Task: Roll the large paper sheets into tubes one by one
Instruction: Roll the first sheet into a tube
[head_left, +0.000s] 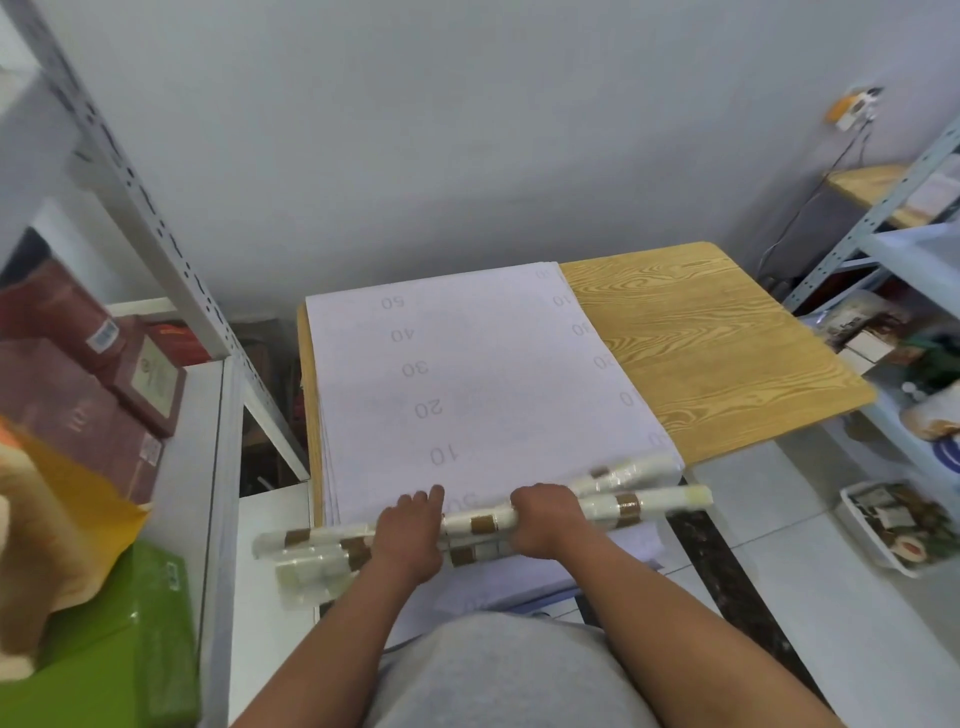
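Note:
A stack of large white paper sheets (467, 374) printed with faint numbers lies flat on a wooden table (717, 343). Several rolled tubes (649, 501) with a white and brown tile pattern lie across the stack's near edge. My left hand (410, 530) rests on the tubes, its fingers reaching forward onto the top sheet. My right hand (545, 517) curls over one tube near its middle and grips it. Loose sheet edges hang off the table's near side below my hands.
A white metal shelf (156, 218) stands at the left with dark red boxes (78, 374), a green box (119, 649) and a yellow bag. Another shelf (904, 249) with clutter stands at the right. A tray of items (893, 525) sits on the tiled floor.

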